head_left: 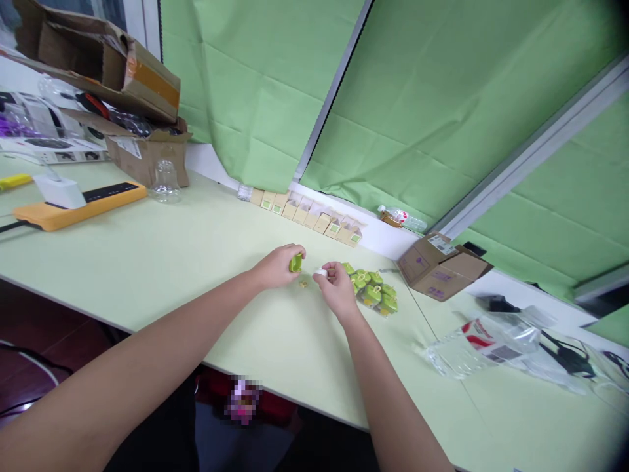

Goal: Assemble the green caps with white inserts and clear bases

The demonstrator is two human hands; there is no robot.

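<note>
The left hand (279,267) grasps a small green case (295,263) between thumb and fingers, and the right hand (339,292) pinches a small white piece (321,272) at its fingertips; both are held apart over the pale table (275,354). Taking the hands as the dial's centre, tiny yellowish bits (303,284) lie on the tabletop just below the gap between them. At three o'clock, just beside the right hand, sits a cluster of green cases (372,295) with light loops on top. Toward twelve, a row of small tan boxes (304,213) stands along the wall, some showing green squares; any lettering is too small to read. At two o'clock lies a small bottle (405,219) with a red-and-white label. Farther out at three, a cardboard box (417,262) bears a white shipping label and purple print, neither legible. Near four, a large clear bottle (472,344) lies on its side, its label red with pale lettering I cannot make out. Around ten stand a clear jar (166,182) and a lower carton (130,157) with an unreadable white label; between nine and ten rests an orange power strip (111,195).
</note>
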